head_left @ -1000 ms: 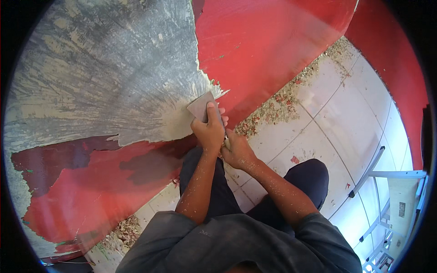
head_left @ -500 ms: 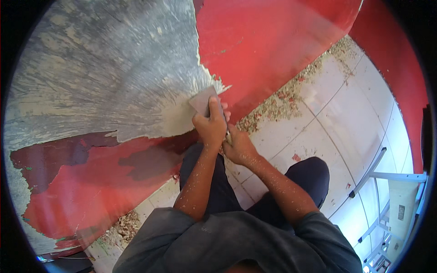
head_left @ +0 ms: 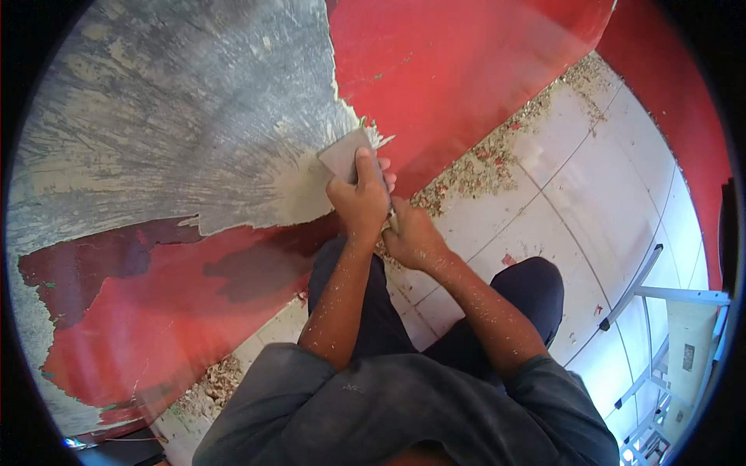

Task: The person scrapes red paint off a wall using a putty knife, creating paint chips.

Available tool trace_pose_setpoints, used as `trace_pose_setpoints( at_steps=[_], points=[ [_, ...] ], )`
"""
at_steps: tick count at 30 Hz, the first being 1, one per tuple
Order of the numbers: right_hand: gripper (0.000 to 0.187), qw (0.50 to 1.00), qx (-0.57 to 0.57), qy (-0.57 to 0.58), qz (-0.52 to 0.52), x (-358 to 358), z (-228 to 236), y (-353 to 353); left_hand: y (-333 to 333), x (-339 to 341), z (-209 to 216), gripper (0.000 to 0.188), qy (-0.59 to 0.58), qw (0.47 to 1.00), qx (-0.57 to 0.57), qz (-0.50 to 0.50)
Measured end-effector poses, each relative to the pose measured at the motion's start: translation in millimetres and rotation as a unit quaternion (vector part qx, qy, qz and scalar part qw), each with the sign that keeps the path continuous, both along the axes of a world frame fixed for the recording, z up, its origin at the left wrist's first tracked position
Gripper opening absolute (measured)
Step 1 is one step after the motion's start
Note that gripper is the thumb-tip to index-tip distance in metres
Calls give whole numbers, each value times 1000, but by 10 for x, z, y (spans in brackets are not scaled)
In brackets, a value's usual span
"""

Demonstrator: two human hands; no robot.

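Note:
Both hands are closed on a wide scraper (head_left: 339,158), its flat grey blade lying against the wall. My left hand (head_left: 360,203) grips it just behind the blade, thumb laid along the top. Behind it, my right hand (head_left: 417,238) is wrapped around the handle, most of which is hidden by the fingers. The blade sits on the bared grey wall surface (head_left: 202,116), close to the ragged edge where red paint (head_left: 458,78) begins. Small pale flakes speckle both forearms.
Paint chips and debris (head_left: 474,175) lie along the foot of the wall on white floor tiles (head_left: 590,194). More crumbs (head_left: 221,380) gather at the lower left. A metal ladder (head_left: 676,295) stands at the right. Another red surface (head_left: 684,101) rises at the far right.
Both hands and the scraper have shifted slightly up in the picture, toward the ragged paint edge. The grip looks the same.

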State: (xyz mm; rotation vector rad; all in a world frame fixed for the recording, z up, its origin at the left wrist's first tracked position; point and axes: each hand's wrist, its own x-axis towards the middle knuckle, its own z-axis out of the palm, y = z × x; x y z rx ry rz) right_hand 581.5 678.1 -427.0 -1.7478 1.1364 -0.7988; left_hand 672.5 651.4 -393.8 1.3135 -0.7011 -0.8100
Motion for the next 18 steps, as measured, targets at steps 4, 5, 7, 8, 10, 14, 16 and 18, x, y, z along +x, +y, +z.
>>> trace_pose_setpoints(
  at_steps=[4, 5, 7, 8, 10, 14, 16, 18],
  points=[
    [25, 1000, 18, -18, 16, 2, -15, -11, -99, -29, 46, 28, -14, 1000, 0, -6],
    [25, 999, 28, -18, 18, -13, 59, 28, -26, -29, 76, 28, -7, 1000, 4, -12],
    [25, 1000, 6, -16, 19, 2, 166, 18, 68, 19, 76, 28, -4, 1000, 5, 0],
    [25, 1000, 0, -11, 13, -15, 74, 10, -6, -28, 88, 28, 5, 1000, -11, 1],
    [24, 999, -20, -27, 8, 45, -125, 46, 7, -32, 4, 29, -16, 1000, -8, 0],
    [26, 999, -8, -37, -5, 53, -33, -22, -127, 0, 57, 30, -35, 999, 0, -11],
    [35, 999, 31, 35, 26, -29, 99, -86, -73, -32, 61, 30, -13, 1000, -5, -7],
    [35, 999, 36, 26, 24, 6, 32, -62, -65, -7, -15, 30, -27, 1000, -5, -4]
  ],
)
